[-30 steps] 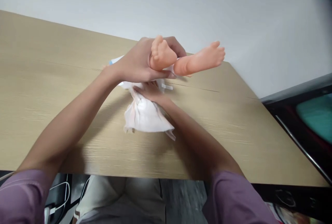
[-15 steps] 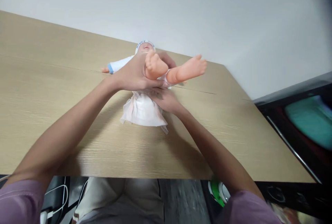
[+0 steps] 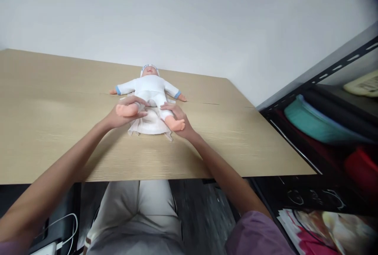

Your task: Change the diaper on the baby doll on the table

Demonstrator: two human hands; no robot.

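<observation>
A baby doll (image 3: 150, 84) in a white suit with blue cuffs and a printed headband lies on its back on the wooden table, arms spread. Under its bottom a white diaper (image 3: 150, 125) is laid out, its front part spread toward me between the legs. My left hand (image 3: 125, 111) is wrapped round the doll's leg on the left, the foot poking out over the palm. Round the other leg my right hand (image 3: 177, 119) is closed, with that foot showing in front of the fingers. Both legs are held apart.
The wooden table (image 3: 59, 137) runs back to a pale wall. Right of it stands a dark shelf rack (image 3: 295, 145) holding a teal item (image 3: 319, 123) and a red item (image 3: 362, 168). A white cable (image 3: 75, 219) hangs at lower left.
The doll's legs have come down from a raised position and moved apart. My right hand has gone from the diaper under the doll to the leg on the right. The view has tilted up.
</observation>
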